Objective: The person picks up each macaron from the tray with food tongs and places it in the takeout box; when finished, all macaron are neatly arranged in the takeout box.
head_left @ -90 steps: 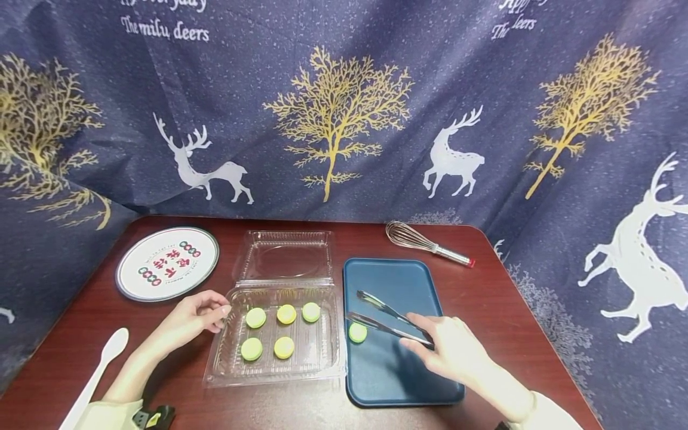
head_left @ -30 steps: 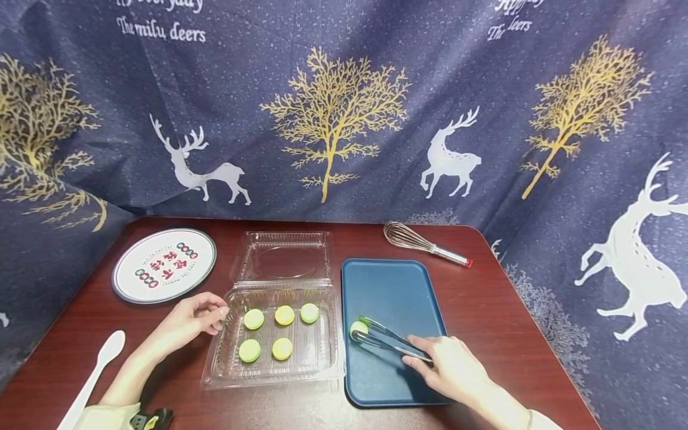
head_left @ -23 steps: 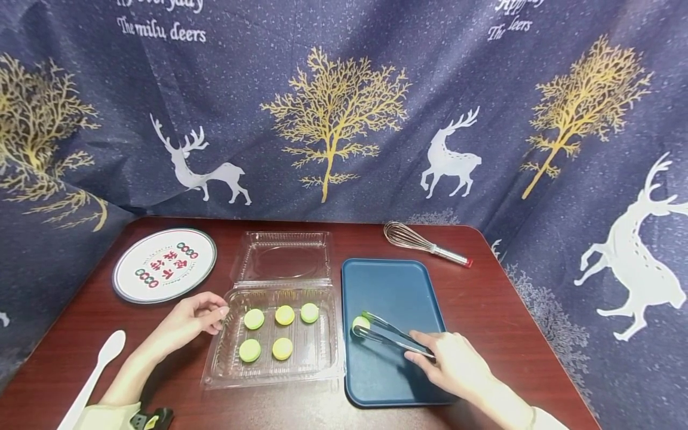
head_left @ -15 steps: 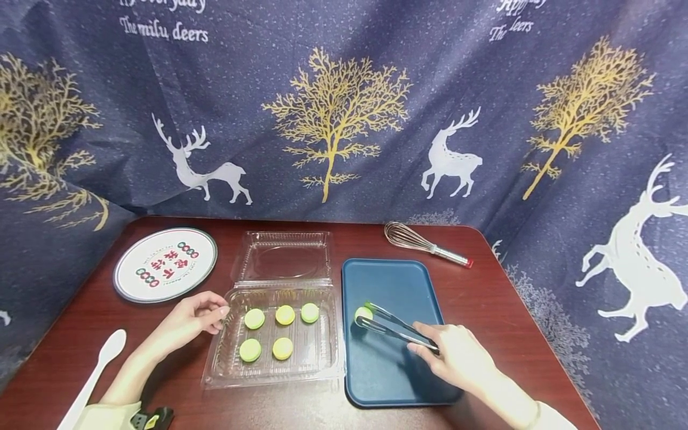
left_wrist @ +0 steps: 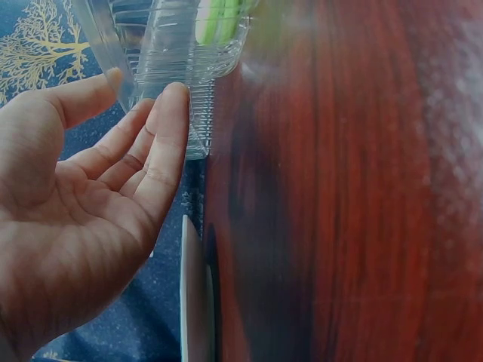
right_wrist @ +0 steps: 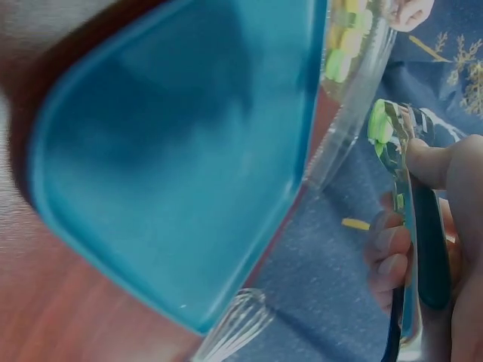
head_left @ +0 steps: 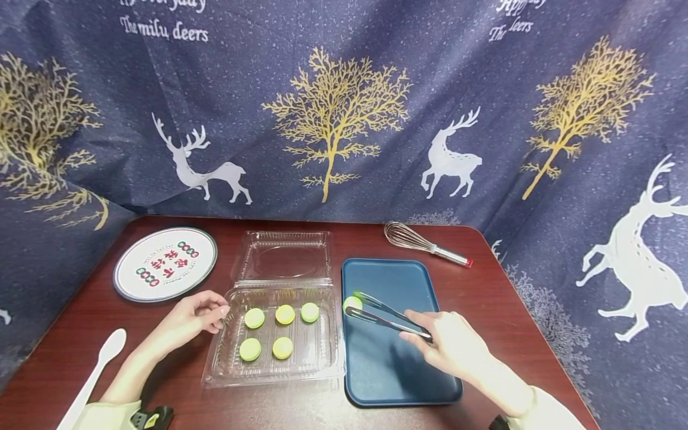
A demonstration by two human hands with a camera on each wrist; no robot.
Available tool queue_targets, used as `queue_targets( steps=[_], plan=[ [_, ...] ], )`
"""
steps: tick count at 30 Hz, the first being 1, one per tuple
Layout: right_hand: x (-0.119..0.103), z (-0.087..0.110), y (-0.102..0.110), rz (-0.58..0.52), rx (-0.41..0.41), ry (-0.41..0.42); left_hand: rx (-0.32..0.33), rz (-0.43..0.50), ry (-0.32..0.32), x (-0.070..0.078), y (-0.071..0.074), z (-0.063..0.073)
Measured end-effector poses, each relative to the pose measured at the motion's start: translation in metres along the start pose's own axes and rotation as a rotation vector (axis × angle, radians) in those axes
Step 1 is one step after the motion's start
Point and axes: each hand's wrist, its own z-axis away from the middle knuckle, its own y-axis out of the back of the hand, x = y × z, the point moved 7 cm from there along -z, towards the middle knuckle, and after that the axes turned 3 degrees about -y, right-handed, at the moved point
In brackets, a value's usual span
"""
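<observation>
Right hand (head_left: 457, 347) grips tongs (head_left: 384, 322), tips pinching a green macaron (head_left: 352, 303) over the tray (head_left: 403, 373). Left hand (head_left: 189, 318) lightly pinches clear container (head_left: 313, 353), probably for steadying.

Left grip (left_wrist: 87, 200) at clear container (left_wrist: 167, 45), green macaron (left_wrist: 219, 21) inside, plate (left_wrist: 195, 294) edge-on, red-brown table (left_wrist: 355, 181)

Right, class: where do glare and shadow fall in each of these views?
Head view: bright glare on the table, in front of the clear container. Left wrist view: a dark shadow down the table, pale sheen at upper right. Right wrist view: a dark shadow over the blue tray's upper part.
</observation>
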Motion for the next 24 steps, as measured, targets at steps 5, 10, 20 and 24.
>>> queue_targets(
  steps=[5, 10, 20, 24],
  plan=[
    [-0.01, -0.011, 0.001, -0.026, 0.002, 0.037, -0.004, 0.006, 0.0, -0.002, 0.0, 0.0],
    [-0.021, -0.02, 0.0, -0.029, 0.0, 0.079, -0.005, 0.01, 0.0, -0.002, 0.0, 0.0],
    [-0.04, -0.03, -0.011, -0.029, -0.069, 0.125, -0.005, 0.014, 0.012, -0.001, 0.001, 0.0],
    [-0.047, -0.032, -0.018, -0.021, -0.109, 0.137, -0.004, 0.017, 0.012, -0.001, 0.0, 0.0]
  ],
)
